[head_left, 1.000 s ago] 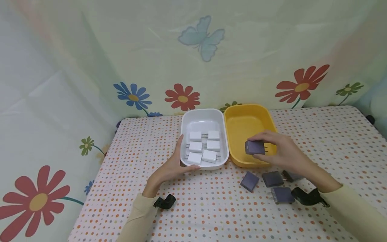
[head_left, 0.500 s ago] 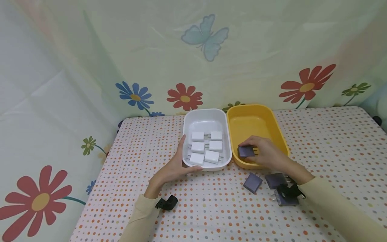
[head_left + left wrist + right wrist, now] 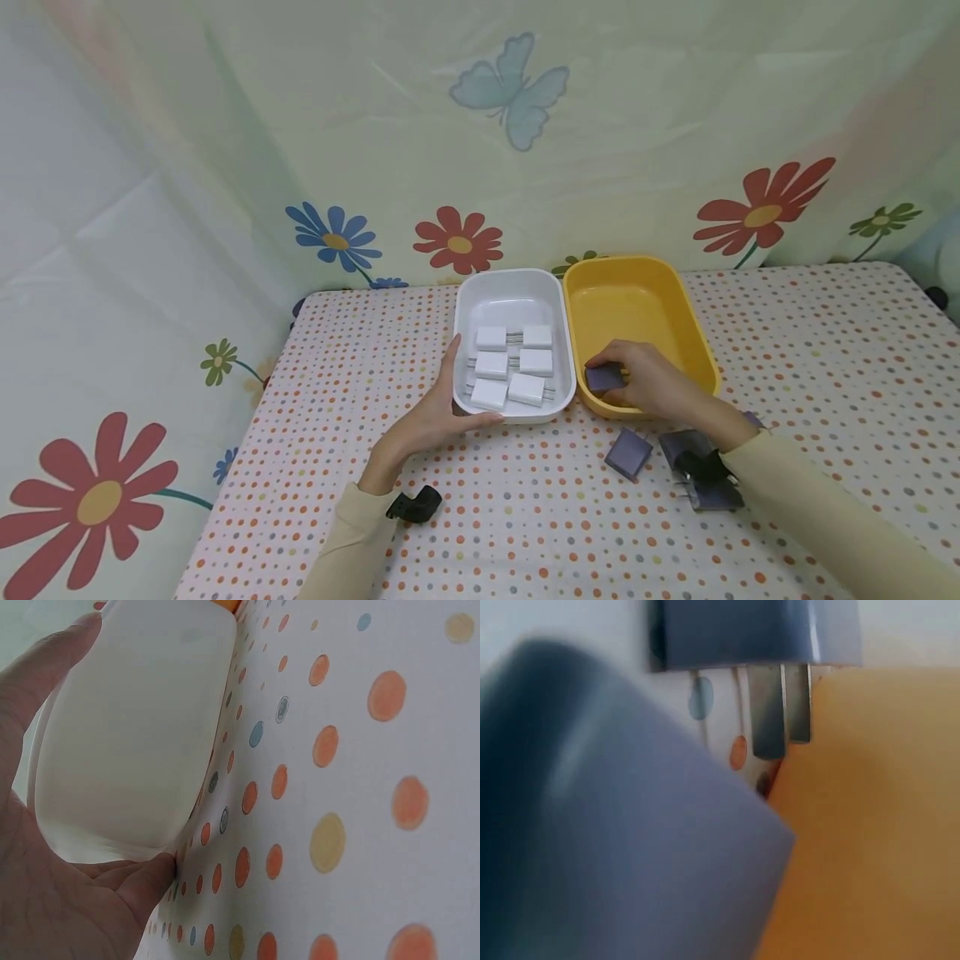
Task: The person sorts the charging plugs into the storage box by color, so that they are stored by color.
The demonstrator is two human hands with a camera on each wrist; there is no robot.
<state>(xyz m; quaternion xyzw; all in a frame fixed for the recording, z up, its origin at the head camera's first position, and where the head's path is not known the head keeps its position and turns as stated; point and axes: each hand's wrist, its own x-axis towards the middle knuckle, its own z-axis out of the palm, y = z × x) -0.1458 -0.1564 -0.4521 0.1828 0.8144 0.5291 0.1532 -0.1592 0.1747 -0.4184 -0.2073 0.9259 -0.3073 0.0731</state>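
In the head view my right hand [image 3: 660, 387] pinches a dark purple charger plug [image 3: 603, 378] low inside the yellow tray [image 3: 678, 312], at its near left corner. My left hand [image 3: 423, 417] holds the near left corner of the white tray [image 3: 470, 300], thumb along the near wall and fingers up the left side. The left wrist view shows this hand [image 3: 56, 881] spread around the tray's outer wall [image 3: 135, 735]. Several white charger plugs [image 3: 491, 365] lie in two columns in the white tray. The right hand is out of sight in the right wrist view.
Purple charger plugs lie on the dotted tablecloth [image 3: 510, 517] before the yellow tray: one apart [image 3: 628, 454], others [image 3: 716, 497] partly hidden under the right wrist. Close up, the right wrist view shows a blurred plug [image 3: 652, 847] and one with metal prongs [image 3: 742, 634].
My right hand has brought the purple charger plug down and leftward into the near left corner of the yellow tray. The left hand keeps its hold on the white tray.
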